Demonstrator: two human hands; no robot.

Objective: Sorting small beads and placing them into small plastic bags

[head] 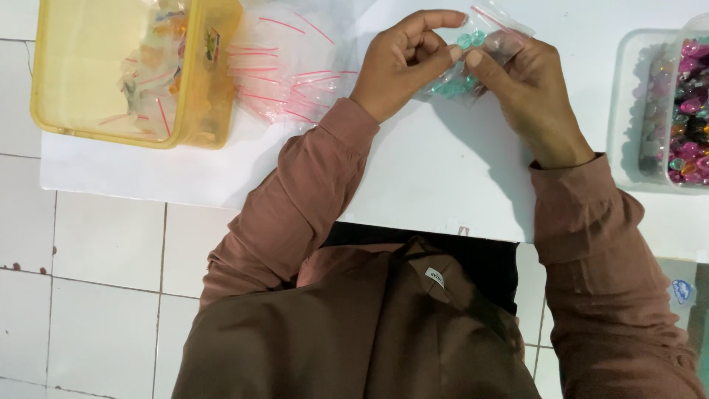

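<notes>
Two hands, left hand (399, 63) and right hand (528, 92), are pinching a small zip bag (473, 63) of teal beads (449, 87) at upper centre, keeping them contained above the white bench (436, 185).

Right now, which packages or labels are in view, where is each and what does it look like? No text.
Small clear bag: held by left hand and right hand, red strip, teal beads inside.
Pile of empty bags: on the white table, clear with red strips.
Yellow tub: top left, see-through, filled bags inside.
Clear tray: right edge, coloured beads.
Clothing label: small, white, at the collar.
</notes>
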